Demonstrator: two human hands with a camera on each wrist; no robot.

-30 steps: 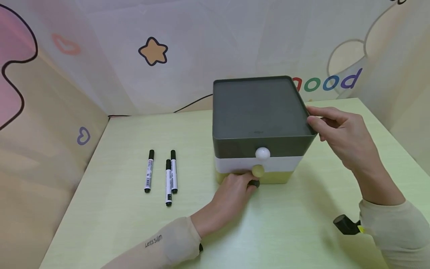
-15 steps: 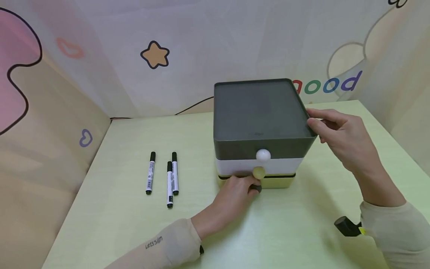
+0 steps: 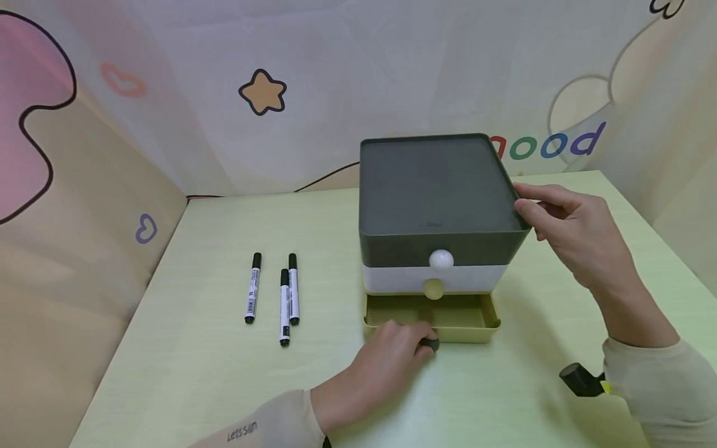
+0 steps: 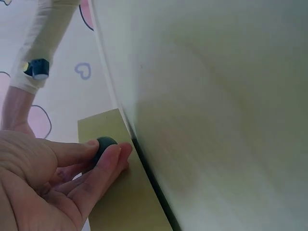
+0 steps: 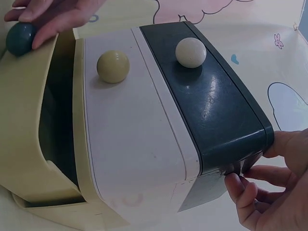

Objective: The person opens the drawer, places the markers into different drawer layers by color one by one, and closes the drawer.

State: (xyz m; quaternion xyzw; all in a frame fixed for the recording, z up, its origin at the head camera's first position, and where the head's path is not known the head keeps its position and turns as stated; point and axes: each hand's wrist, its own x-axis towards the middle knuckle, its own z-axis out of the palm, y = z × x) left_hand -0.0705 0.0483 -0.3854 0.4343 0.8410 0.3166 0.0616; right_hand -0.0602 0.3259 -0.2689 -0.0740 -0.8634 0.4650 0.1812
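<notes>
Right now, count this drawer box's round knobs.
3: white knob on the dark top drawer, yellow knob on the white middle drawer, dark knob on the yellow bottom drawer, pinched by the left hand. The back is hidden.

Left hand pinching dark round knob, yellowish drawer front, pale tabletop

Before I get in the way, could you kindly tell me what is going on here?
A person has a small box of drawers in hand. The left hand pinches the dark knob of the bottom drawer, which stands open, while the right hand holds the box by its top edge. The two drawers above are shut. Three markers lie on the table, left of the box.
</notes>
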